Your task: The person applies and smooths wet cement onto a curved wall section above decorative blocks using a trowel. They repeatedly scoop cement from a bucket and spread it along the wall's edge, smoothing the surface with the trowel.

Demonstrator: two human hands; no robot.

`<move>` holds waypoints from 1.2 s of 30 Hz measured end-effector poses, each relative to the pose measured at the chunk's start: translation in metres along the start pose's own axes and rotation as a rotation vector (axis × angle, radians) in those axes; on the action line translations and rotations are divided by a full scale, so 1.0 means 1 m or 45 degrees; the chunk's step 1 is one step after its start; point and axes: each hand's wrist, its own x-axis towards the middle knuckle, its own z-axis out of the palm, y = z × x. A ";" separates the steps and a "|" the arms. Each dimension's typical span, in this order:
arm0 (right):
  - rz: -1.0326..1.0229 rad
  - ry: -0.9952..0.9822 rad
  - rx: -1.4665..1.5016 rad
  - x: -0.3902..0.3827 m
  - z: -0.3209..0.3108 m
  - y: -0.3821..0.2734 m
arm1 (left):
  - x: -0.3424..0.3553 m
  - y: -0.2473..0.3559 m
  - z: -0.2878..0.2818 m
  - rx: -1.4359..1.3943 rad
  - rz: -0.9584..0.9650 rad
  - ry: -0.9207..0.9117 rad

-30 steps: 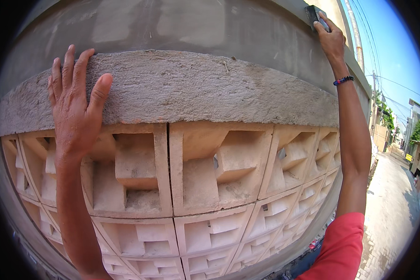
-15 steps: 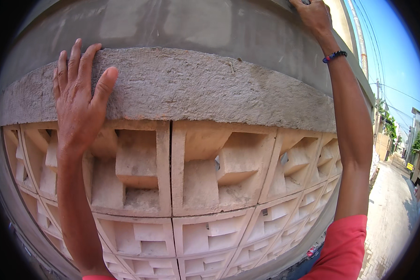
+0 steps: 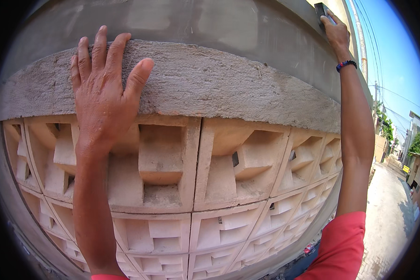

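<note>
Beside an apparently paved lane (image 3: 386,214), rough plaster (image 3: 210,78)

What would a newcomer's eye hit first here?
Probably the bare left hand, spread large over the rough grey band left of centre. Next, the pale openwork blocks filling the middle below that band. Then, at upper right, the right hand, raised high and gripping a dark tool.

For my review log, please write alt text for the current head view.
A person's right hand grips a dark flat tool at the upper right of a grey wall, while the left hand is spread over a rough grey band above pale openwork blocks.
</note>
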 end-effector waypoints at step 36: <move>-0.048 0.010 -0.099 0.004 -0.012 0.080 | 0.000 -0.002 0.010 -0.019 -0.028 0.021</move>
